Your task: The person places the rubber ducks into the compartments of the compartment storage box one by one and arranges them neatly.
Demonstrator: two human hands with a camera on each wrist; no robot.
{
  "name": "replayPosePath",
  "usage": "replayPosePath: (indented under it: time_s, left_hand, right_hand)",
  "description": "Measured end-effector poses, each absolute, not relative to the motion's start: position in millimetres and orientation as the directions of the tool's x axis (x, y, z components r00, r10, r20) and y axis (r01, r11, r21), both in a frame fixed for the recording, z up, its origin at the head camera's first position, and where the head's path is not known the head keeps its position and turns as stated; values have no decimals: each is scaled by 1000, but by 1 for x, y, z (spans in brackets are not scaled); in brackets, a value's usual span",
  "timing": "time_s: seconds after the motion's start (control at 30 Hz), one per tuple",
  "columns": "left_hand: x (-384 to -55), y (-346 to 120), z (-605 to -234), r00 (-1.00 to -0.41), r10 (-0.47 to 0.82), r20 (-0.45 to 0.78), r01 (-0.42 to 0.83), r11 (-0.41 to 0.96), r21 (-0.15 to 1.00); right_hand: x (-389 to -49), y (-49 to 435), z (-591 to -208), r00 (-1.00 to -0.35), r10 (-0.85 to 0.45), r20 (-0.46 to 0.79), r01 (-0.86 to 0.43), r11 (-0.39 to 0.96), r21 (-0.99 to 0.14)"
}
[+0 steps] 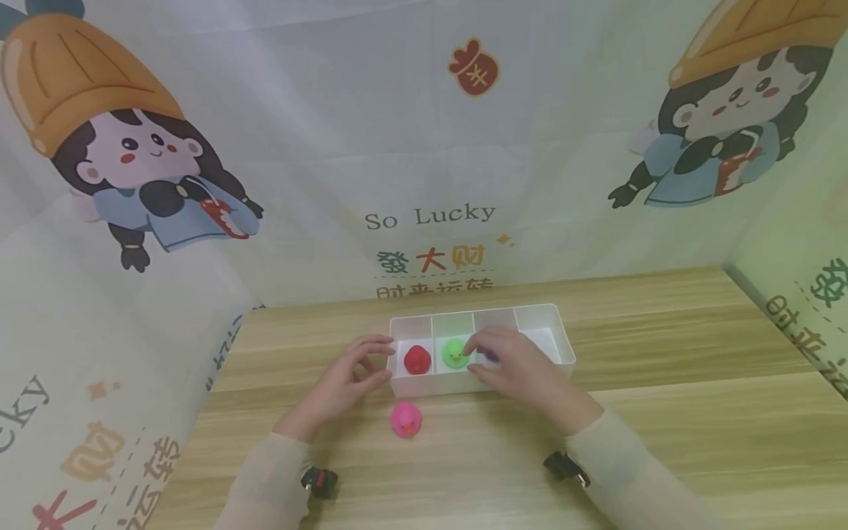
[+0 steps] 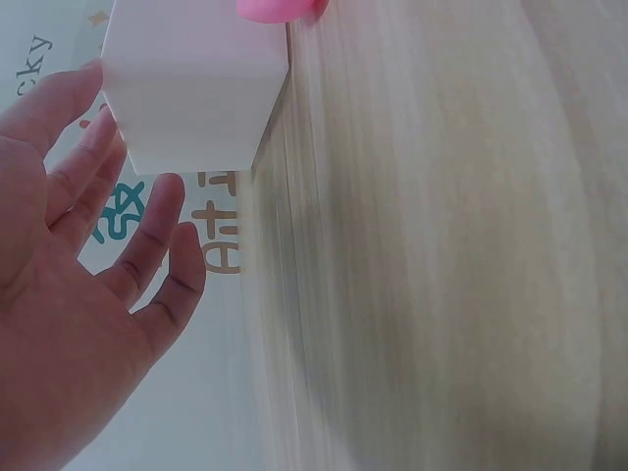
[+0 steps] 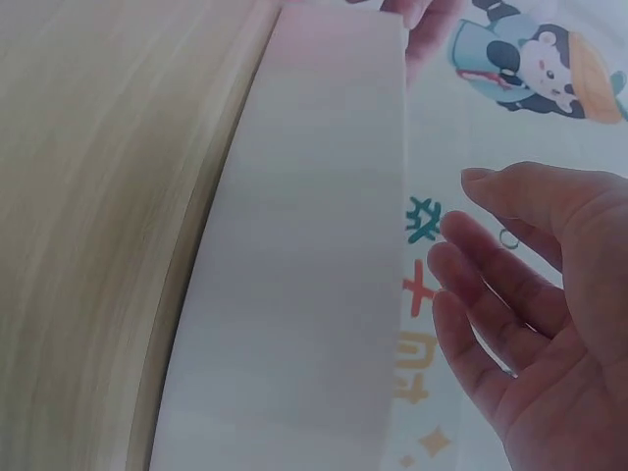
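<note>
Left hand [image 1: 351,372] sits loosely spread at white tray [image 1: 424,386]'s left end, right hand [image 1: 513,361] hovers, thumb and fingers apart, by green duck [image 1: 455,354] in second-from-left compartment, pink duck [image 1: 406,419] on table [image 1: 662,338] in front.

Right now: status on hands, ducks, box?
Left hand at left end of white box. Right hand over box, empty, partly blocking view inside. Red toy, green duck in box; pink duck outside, in front.
</note>
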State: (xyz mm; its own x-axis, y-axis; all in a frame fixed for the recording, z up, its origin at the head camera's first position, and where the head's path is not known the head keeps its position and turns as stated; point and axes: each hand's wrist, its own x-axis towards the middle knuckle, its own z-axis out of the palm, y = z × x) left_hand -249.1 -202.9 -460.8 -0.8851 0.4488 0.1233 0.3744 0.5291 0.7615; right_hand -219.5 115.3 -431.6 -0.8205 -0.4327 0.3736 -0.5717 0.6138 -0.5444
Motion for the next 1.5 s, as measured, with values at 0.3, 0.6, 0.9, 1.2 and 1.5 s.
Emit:
replayPosePath:
  time_s: [0.3,0.6,0.9,1.2,1.5]
  left_hand:
    - [-249,-205,-461,-884,447,133,383,532,755]
    - [-250,-204,-462,-885,452,116,377,547,748]
    - [-250,-204,-462,-885,451,113,375,546,749]
    - [-250,-204,-462,-881,455,127,384,532,755]
    - [-248,-204,-461,-882,458,114,375,533,758]
  right_hand:
    - [-212,103,-428,-776,-483,406,-631,581,-515]
    - [-206,93,-428,-762,-519,387,-644,555,-526]
    - [-204,80,-432,-746,-546,380,-658,521,-543]
    - [-200,67,-435,-742,-561,367,-664,541,-515]
    - [-197,59,-439,-750,-582,315,-646,540,-539]
